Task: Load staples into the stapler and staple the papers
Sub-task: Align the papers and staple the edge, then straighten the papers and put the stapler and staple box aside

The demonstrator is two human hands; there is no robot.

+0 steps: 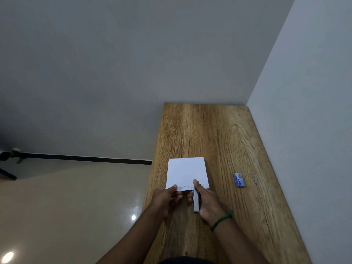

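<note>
On the desk (pixel 209 130) before me the papers (pixel 186 171) lie with their near edge at my hands. My left hand (pixel 165 197) pinches that edge toward its left end. My right hand (pixel 207 201) is curled round the stapler (pixel 196 202), thumb on top. Its long axis points straight away from me, nose at the near edge, right of middle. The staple box (pixel 239 180) and a loose staple strip (pixel 256 180) lie well off to my right.

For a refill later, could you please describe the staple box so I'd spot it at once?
On the wooden table, look right of the white papers. The staple box lies there, small and blue, unlike the tiny grey strip farther right.
</note>
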